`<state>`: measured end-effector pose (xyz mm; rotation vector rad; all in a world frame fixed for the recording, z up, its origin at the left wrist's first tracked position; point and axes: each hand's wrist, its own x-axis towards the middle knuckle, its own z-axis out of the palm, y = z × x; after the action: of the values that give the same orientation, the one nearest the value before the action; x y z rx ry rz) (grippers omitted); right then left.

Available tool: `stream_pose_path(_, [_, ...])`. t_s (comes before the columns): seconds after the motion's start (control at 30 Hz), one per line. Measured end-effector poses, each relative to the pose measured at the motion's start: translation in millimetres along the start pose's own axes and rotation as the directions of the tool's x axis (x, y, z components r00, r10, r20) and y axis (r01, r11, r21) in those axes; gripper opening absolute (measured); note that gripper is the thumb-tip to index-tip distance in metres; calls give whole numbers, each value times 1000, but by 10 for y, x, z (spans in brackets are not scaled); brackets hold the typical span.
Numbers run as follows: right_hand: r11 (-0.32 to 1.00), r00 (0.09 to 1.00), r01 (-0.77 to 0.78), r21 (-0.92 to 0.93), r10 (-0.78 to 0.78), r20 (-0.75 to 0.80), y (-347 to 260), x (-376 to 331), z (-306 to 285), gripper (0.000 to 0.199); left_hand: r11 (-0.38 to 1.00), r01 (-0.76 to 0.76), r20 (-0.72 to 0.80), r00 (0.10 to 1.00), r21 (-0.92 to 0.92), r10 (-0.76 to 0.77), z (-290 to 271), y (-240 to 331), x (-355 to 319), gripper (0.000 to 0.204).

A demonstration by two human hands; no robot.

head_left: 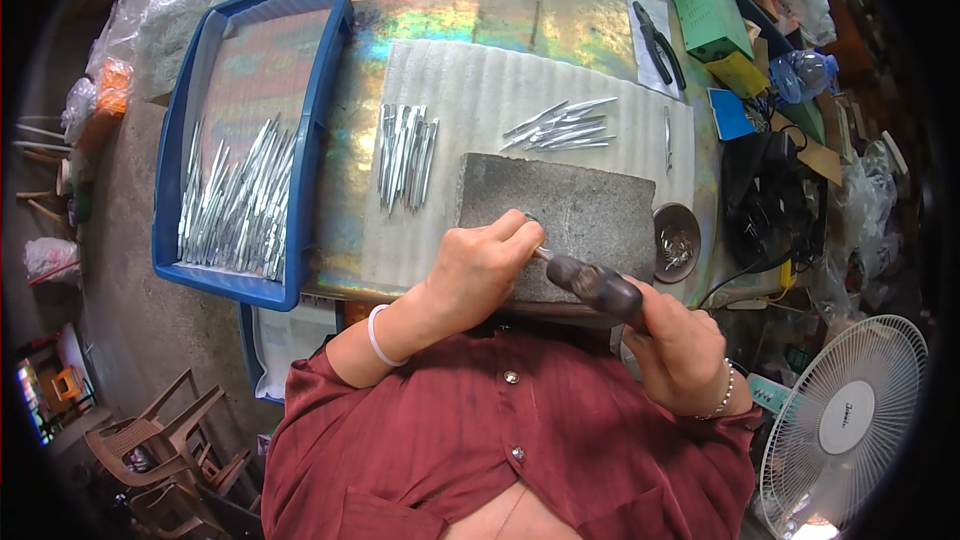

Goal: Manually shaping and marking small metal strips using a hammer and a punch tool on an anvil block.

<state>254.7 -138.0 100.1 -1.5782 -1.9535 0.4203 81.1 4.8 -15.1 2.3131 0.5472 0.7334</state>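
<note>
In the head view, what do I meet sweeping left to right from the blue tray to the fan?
Blue tray → neat bundle of slim metal pieces → left hand → dark tool → right hand → white fan.

Under the gripping left hand (488, 262), a rough, matt, stone-like block (610, 205) is seen; farther left, shiny metal rods (240, 208) are held in a smooth plastic tray (225, 286)

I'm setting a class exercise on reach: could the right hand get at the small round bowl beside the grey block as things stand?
Probably yes: the bowl sits near the right hand with nothing visible between, but that hand grips a dark tool it might need to release.
</note>
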Motion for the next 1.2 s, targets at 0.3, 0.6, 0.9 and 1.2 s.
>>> stream_pose_path(0.3, [995, 992, 31, -99, -19, 121, 27, 160, -69, 57, 999, -21, -8, 1000, 38, 21, 16, -29, 35, 15])
stream_pose_path(0.6, [996, 998, -39, 79, 36, 45, -226, -49, -449, 40, 999, -26, 18, 1000, -38, 26, -14, 23, 86, 24])
stream_pose_path(0.9, [994, 988, -108, 22, 110, -104, 160, 98, -80, 53, 671, 286, 137, 954, -684, -267, -145, 12, -20, 6])
stream_pose_path(1.2, [909, 956, -292, -298, 273, -105, 780, -116, 642, 49, -221, 278, 349, 830, -935, -436, -357, -72, 26, 17])
